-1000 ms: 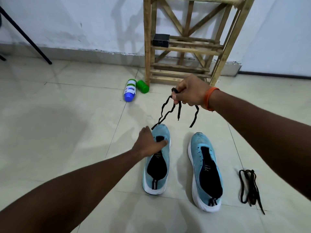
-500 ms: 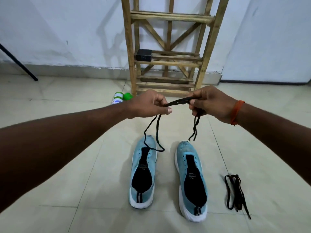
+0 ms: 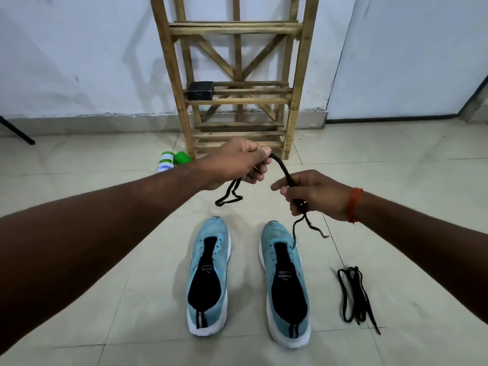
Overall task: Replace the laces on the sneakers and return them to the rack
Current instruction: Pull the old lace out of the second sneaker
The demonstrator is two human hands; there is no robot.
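Left hand [image 3: 237, 162], right hand [image 3: 314, 194] grip black lace [image 3: 284, 169] (sneakers [image 3: 221, 262] unlaced).

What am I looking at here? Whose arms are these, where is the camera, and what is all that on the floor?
There is no machine here. These are a person's two bare arms, filmed by a single camera worn on their head, looking forward and down.

The left hand and right hand hold a black lace between them, with its ends dangling.

On the tiled floor stand the left sneaker and right sneaker, both light blue with no laces in. A second lace lies bundled to their right.

Behind stands a wooden rack with a small black box on a shelf. A bottle lies near the rack's foot.
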